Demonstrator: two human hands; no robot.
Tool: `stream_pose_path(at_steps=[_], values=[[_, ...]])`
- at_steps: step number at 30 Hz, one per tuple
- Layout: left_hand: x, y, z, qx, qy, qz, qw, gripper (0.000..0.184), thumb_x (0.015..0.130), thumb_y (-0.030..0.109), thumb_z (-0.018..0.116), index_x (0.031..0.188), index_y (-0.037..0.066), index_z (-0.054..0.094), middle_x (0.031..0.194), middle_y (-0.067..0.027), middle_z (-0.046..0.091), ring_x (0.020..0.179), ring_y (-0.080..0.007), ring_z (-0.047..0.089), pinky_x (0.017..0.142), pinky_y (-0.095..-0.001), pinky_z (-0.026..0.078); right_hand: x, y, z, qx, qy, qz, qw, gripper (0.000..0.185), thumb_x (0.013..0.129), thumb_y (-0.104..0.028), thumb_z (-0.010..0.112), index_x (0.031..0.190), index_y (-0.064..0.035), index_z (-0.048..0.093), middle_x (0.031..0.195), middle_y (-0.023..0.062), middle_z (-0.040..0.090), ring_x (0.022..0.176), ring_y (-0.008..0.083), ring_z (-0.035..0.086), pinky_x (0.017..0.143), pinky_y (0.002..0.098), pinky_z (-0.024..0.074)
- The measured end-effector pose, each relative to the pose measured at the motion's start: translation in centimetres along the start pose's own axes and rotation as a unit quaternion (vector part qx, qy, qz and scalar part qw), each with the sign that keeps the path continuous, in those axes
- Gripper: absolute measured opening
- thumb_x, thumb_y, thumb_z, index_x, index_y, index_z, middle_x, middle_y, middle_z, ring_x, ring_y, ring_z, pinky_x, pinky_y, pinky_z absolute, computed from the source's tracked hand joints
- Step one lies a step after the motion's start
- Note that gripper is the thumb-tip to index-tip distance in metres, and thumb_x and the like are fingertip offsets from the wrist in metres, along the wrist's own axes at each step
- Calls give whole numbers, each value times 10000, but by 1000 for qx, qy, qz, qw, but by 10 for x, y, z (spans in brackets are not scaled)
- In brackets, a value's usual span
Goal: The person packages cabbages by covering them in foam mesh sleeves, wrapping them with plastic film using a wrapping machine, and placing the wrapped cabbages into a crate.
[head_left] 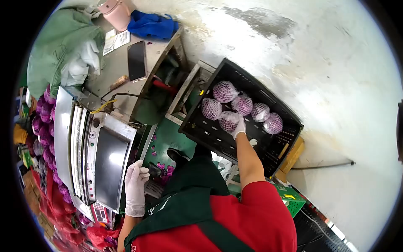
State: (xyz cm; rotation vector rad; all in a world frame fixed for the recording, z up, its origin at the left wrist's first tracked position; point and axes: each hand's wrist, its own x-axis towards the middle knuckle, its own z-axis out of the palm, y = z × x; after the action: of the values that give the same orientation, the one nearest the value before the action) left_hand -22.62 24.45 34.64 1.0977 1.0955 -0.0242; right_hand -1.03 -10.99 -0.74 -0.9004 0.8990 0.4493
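A black crate (264,146) holds several purple cabbages wrapped in white net. My right hand (239,127), in a white glove, reaches into it and is closed on the lower netted cabbage (228,121). Three others, one of them a netted cabbage at the top (224,91), lie close around that one, and more sit further right. My left hand (136,185), also gloved, is beside the wrapping machine (111,157) with its fingers curled; whether anything is between them is too small to tell.
A desk (113,86) at the upper left bears a phone (137,61), a blue cloth (153,26) and a pink jug (116,16). Purple cabbages (46,130) are piled at the far left. A green crate (289,197) stands at the lower right. Purple leaves litter the floor.
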Motion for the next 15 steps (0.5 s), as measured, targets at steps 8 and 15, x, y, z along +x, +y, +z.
stream_pose_path(at_steps=[8,15], values=[[-18,3,-30,-84,72,19,994,293,970,210,485,1182,21,557,879,-47,621,793,-120,591,761,-239,478,-21,-45,27,-813,70,-122,565,548,861,-360,609,1334,-139,443,1122,215,628,1016,377,605,871,418,473],[-61,-8,-132,-201,129,198,951,292,980,253,499,1177,51,572,931,-43,637,841,-86,585,801,-226,462,-131,26,200,-573,-123,-452,673,341,958,-172,453,1157,88,548,1146,220,598,1016,326,574,915,385,452]])
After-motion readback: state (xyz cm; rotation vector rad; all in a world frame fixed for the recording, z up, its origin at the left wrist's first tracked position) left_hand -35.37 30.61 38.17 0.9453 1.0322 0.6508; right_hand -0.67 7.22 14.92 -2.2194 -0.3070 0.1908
